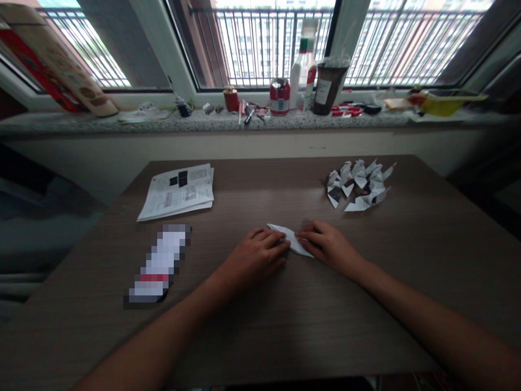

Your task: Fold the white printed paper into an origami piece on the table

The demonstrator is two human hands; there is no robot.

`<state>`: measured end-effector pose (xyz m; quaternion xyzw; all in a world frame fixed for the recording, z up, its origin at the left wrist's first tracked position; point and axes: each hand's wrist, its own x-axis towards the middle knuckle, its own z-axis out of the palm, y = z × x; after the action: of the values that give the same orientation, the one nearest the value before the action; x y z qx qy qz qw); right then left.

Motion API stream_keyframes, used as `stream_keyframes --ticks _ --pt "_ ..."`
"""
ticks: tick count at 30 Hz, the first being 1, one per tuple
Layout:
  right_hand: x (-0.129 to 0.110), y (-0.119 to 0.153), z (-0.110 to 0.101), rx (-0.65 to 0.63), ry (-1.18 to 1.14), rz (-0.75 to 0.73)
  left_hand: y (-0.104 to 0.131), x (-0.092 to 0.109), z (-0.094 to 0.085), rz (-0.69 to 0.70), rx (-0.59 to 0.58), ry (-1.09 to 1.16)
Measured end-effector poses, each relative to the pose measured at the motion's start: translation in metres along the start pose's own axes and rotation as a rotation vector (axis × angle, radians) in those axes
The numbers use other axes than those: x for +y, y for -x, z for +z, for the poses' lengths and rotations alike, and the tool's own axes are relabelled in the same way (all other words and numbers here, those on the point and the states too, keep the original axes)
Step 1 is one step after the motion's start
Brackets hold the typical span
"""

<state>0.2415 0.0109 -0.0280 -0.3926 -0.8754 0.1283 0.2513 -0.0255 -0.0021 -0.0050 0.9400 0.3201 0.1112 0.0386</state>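
Note:
A small folded piece of white paper lies slantwise on the brown table, about the middle. From the left, my left hand holds it down, its fingers bent together over the paper's near side. My right hand grips the right-hand edge, with thumb and fingers close together on it. Parts of the paper are hidden under the fingertips of both hands. Beyond my right hand, several folded paper pieces with pointed tips stand grouped in a rough ring.
A stack of printed sheets rests on the table at the back left. Nearer me lies a pixelated phone-like object. The granite windowsill bears a red can, bottles, a dark drink cup and a yellow container.

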Motion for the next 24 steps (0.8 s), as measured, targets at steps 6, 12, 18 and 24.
stream_keyframes --ticks 6,12,18,24 --pt "0.000 0.001 -0.010 -0.054 -0.040 -0.113 0.001 -0.005 0.003 -0.048 0.017 0.027" --pt "0.003 -0.001 -0.008 -0.093 -0.085 -0.185 0.001 -0.011 0.010 -0.055 0.052 0.135" --pt "0.004 -0.002 -0.001 -0.064 -0.072 -0.182 -0.001 -0.014 0.013 -0.031 0.064 0.198" --pt "0.004 -0.002 -0.003 -0.079 -0.062 -0.177 -0.002 -0.014 0.011 -0.028 0.065 0.229"
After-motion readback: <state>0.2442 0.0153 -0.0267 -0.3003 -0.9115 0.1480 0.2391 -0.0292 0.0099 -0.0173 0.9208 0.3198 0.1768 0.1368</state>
